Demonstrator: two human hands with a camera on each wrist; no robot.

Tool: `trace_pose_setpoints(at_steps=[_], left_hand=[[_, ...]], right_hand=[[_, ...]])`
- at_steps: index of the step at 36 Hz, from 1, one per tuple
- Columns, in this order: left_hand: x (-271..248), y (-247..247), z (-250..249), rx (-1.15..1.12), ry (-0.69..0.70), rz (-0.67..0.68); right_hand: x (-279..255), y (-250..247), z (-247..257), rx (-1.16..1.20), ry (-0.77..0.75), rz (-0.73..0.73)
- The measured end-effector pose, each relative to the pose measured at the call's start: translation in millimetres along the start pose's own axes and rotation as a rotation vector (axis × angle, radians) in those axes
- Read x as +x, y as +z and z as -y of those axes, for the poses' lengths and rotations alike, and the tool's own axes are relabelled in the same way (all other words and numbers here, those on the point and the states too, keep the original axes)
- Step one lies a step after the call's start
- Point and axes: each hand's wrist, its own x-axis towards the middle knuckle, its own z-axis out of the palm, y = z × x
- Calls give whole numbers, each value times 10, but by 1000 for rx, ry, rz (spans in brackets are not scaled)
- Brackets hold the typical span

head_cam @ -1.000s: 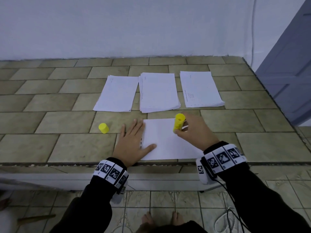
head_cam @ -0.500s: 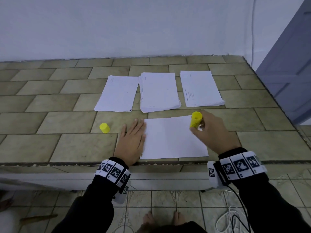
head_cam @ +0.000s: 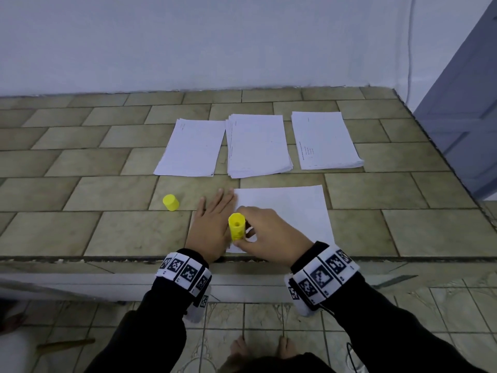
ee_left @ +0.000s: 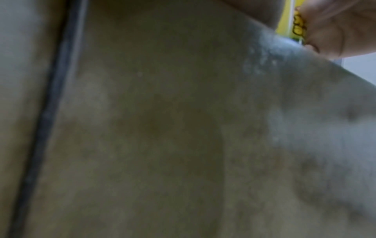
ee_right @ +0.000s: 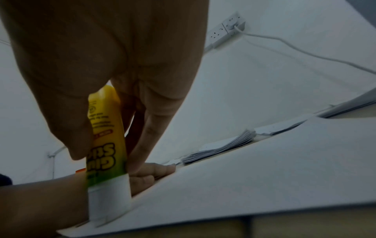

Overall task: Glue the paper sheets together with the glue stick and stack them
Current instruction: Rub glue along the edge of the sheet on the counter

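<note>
Head view: the right hand grips the yellow glue stick upright over the near-left corner of a single white paper sheet that lies on the tiled worktop. The flat base of the stick faces up; its lower end is hidden from this angle. The left hand lies flat just beside the stick, palm down, fingers straight and close together, their tips at the sheet's left edge and the palm over that edge. The yellow cap stands alone on the worktop, left of the left hand and apart from it. Three paper piles lie side by side beyond the sheet: a left pile, a thicker middle pile and a right pile with faint print.

Right wrist view: the thumb and the fingers of the right hand pinch the glue stick on opposite sides of its labelled barrel. The white lower end of the stick meets the sheet at its near corner. The fingertips of the left hand rest on the paper directly behind the stick. The edges of the piles show farther back.

Left wrist view: the picture is blurred and filled by the worktop; at the upper right the glue stick and part of the right hand holding it appear.
</note>
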Motion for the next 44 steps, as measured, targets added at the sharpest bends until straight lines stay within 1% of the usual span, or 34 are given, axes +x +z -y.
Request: trace_pose_setpoints(at_steps=[4,6,12,17,22,27,30,34,36,39,44], left_hand=[[-15,-72,-80,-79,-31,-44],[-14,-96,-118,-78,-46,-54],[-8,-83,-131,-55,-65,-24],[-8,-88,-138,-66,-76,-21],[-16,-70,-124,-82,-78,-52],[-13,-91,-136,-82,-90,-39],[-13,-101,-146,-89,-102,-38],[-10,-100,-150,-83,-105,-40],[-13,-93,-144,-84,-105,-41],[-17,-88,-140,-89,-102,-37],[-19,-97,-127,-148,-103,-58]], right_hand=[[-70,-74,-93,-11,24,-10],[-135,-143,-148,4,48,-23],[-433,-429,-383,47,107,-83],[-705,-684,-561,52,82,-144],[-886,-827,-693,70,84,-201],[-958,-913,-722,45,132,-201],[-956,-937,-714,21,175,-195],[-868,-925,-621,30,222,-232],[-782,-895,-548,62,187,-234],[-624,-809,-467,72,75,-192],[-333,-574,-364,89,90,-97]])
